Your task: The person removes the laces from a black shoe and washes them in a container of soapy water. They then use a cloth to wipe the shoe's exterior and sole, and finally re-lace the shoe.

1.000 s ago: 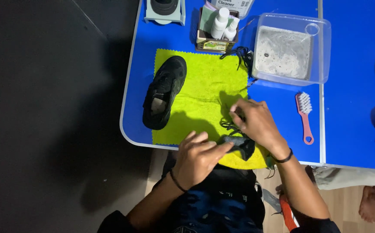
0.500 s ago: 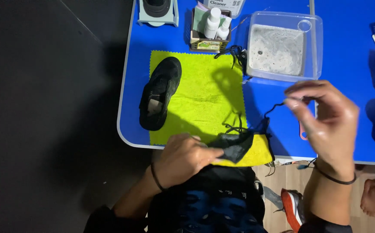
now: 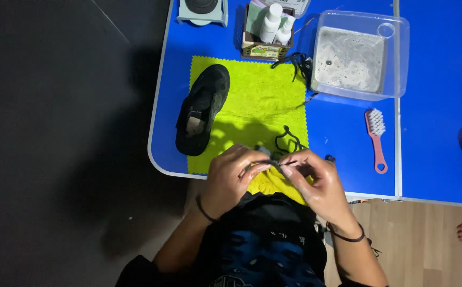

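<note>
Left hand and right hand pinched shut on a black lace over the near edge of the yellow cloth; possibly a second shoe between the fingers, mostly hidden. Best drawn eyelet by eyelet, evenly, shoe left aside.

A black shoe is lying on its side along the left edge of a yellow-green cloth, which is spreading over a blue table. Behind the cloth a small open box is holding white bottles, and just to its right a clear plastic tub of cloudy water is sitting with a tangle of black lace touching its near corner. A pink brush is resting bristles-up in front of the tub.
</note>
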